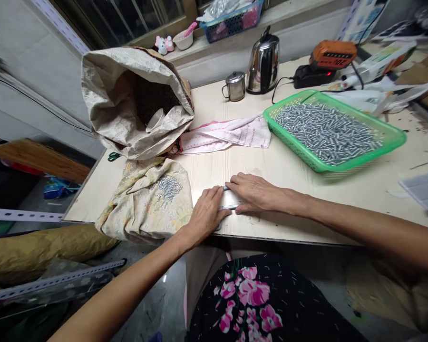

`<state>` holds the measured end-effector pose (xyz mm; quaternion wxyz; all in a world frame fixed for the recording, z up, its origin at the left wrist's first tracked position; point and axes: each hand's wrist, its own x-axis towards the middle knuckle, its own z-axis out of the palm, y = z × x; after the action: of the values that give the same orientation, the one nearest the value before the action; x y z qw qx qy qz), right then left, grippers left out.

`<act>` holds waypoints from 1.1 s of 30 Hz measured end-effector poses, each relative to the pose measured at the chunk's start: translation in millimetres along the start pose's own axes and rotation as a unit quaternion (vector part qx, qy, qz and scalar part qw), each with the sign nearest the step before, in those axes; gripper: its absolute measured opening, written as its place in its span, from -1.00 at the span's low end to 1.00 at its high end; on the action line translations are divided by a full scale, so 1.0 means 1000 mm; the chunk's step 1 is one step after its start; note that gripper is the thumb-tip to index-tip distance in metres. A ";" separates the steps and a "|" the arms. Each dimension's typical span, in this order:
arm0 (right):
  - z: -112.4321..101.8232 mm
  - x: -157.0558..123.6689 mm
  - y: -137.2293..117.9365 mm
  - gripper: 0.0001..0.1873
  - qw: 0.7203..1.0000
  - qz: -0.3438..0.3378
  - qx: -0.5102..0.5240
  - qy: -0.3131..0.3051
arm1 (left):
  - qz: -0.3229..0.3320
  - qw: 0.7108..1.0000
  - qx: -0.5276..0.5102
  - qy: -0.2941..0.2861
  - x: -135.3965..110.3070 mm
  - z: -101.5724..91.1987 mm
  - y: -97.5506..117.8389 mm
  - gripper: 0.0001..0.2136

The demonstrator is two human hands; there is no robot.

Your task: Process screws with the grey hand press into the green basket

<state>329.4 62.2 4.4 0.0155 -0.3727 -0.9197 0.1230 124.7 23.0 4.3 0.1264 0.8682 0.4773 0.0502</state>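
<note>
Near the table's front edge, my left hand (207, 211) and my right hand (255, 192) face each other over a small flat piece with shiny metal edges (228, 200). My left hand holds its left end and my right hand its right end, fingers at the far side and thumbs at the near side. Much of the piece is hidden under the hands, so its exact kind does not show. Left of my hands, a pile of small silvery metal pins or screws (168, 187) lies on a patterned cloth (142, 216).
A green basket (321, 167) full of similar metal pieces stands at the right. An open sack (107, 109) with dark contents is at the back left. Behind are a pink-white towel (231, 134), a metal mug (235, 88), a kettle (263, 61) and an orange battery (331, 54) on a charger.
</note>
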 end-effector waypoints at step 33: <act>-0.010 0.047 0.028 -0.88 0.993 0.030 -0.090 0.064 | 0.017 0.994 -0.056 0.096 -0.019 0.055 0.057 -0.52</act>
<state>316.1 116.1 4.2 0.0370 -0.4070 -0.9125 0.0160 172.4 -32.1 -32.8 0.1275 0.8588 0.4689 0.1623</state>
